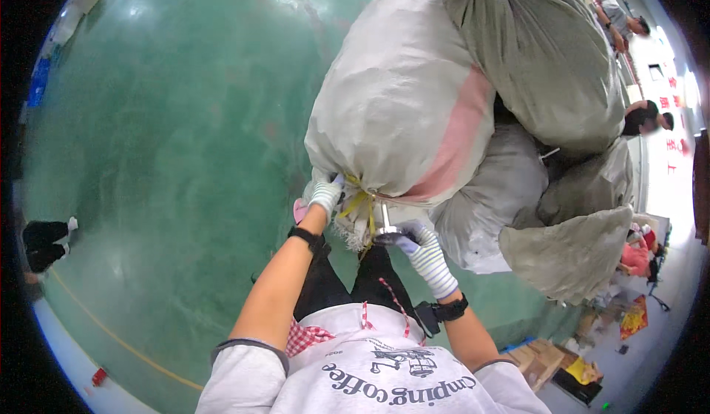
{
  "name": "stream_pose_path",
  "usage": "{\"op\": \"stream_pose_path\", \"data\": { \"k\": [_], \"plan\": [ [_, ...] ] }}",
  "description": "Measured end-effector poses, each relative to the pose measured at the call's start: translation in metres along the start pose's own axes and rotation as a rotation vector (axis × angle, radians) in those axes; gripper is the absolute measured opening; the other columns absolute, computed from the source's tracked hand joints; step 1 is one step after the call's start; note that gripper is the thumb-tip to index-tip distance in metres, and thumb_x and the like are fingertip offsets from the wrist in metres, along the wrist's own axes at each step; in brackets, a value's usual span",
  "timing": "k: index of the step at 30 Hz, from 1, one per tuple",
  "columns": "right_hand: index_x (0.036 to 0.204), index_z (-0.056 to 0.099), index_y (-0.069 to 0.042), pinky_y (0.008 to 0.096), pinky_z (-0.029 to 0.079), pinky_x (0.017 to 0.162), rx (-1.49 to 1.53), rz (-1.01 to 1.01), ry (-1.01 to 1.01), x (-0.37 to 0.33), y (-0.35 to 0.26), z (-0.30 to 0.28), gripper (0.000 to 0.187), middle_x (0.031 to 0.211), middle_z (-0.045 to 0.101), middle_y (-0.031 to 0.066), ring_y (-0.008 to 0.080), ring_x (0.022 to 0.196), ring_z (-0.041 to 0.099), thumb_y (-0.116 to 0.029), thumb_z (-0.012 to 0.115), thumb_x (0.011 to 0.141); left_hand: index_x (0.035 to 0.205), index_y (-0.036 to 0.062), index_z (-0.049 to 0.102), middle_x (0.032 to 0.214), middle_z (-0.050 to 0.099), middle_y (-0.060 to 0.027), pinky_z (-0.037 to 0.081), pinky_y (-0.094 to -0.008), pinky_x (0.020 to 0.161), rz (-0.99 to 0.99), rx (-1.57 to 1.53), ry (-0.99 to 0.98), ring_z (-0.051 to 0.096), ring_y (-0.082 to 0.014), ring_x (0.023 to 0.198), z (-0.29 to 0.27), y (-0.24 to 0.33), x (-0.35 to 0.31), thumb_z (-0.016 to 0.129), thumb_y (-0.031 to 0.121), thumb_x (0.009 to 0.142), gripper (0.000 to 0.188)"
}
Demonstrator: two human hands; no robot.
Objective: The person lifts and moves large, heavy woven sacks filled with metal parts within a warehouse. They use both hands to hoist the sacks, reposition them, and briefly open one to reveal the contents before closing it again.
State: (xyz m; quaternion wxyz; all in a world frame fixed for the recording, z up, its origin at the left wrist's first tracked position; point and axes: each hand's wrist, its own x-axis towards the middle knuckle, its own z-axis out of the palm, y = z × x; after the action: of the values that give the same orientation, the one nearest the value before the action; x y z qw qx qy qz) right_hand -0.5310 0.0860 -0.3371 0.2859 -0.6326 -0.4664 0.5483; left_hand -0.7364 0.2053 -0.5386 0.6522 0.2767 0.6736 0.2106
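While both gloved hands work at the tied neck of the white woven sack, I note my left hand clenched on the bunched fabric beside the yellow cord. My right hand grasps a small metal tool just below the knot. The sack lies on the green floor, touching other grey sacks.

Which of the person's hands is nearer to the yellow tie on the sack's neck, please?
Left. The left hand grips the sack's gathered neck right beside the yellow tie; the right hand sits lower, holding a small metal tool.
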Motion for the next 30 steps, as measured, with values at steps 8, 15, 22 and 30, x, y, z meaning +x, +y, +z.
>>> {"op": "stream_pose_path", "data": {
  "k": [8,15,22,30],
  "plan": [
    [0.115,0.061,0.001,0.0269,0.052,0.078,0.324,0.248,0.188,0.025,0.0,0.05,0.029,0.1,0.066,0.0063,0.0126,0.086,0.062,-0.015,0.062,0.091,0.109,0.005,0.063,0.083,0.065,-0.0031,0.049,-0.0287,0.055,-0.145,-0.387,-0.262,0.059,-0.0134,0.064,-0.013,-0.008,-0.009,0.068,0.028,0.088,0.032],
    [0.115,0.061,-0.007,0.0241,0.052,0.062,0.714,0.441,0.19,0.056,0.004,0.053,0.027,0.094,0.068,0.0026,0.0086,0.07,0.062,-0.021,0.065,0.092,0.103,0.0023,0.065,0.085,0.066,-0.0034,0.051,-0.027,0.061,-0.03,-0.351,-0.338,0.061,-0.0127,0.069,-0.022,-0.01,-0.031,0.073,0.023,0.086,0.028],
    [0.11,0.062,-0.003,0.0257,0.051,0.056,0.863,0.47,0.303,0.091,0.051,0.077,0.022,0.089,0.068,0.007,0.0127,0.063,0.06,-0.01,0.063,0.089,0.105,-0.0021,0.065,0.092,0.069,-0.0086,0.052,-0.0313,0.069,0.247,0.06,-0.169,0.063,-0.017,0.077,-0.024,0.012,-0.041,0.071,0.017,0.084,0.028],
    [0.101,0.063,-0.004,0.0285,0.053,0.058,1.163,0.537,0.338,0.091,0.07,0.081,0.012,0.083,0.066,0.0052,0.0155,0.062,0.06,-0.009,0.059,0.091,0.105,-0.0039,0.064,0.094,0.07,-0.0108,0.051,-0.0306,0.076,0.257,0.097,-0.369,0.063,-0.0157,0.082,-0.024,-0.013,-0.028,0.07,0.014,0.084,0.028]
  ]
}}
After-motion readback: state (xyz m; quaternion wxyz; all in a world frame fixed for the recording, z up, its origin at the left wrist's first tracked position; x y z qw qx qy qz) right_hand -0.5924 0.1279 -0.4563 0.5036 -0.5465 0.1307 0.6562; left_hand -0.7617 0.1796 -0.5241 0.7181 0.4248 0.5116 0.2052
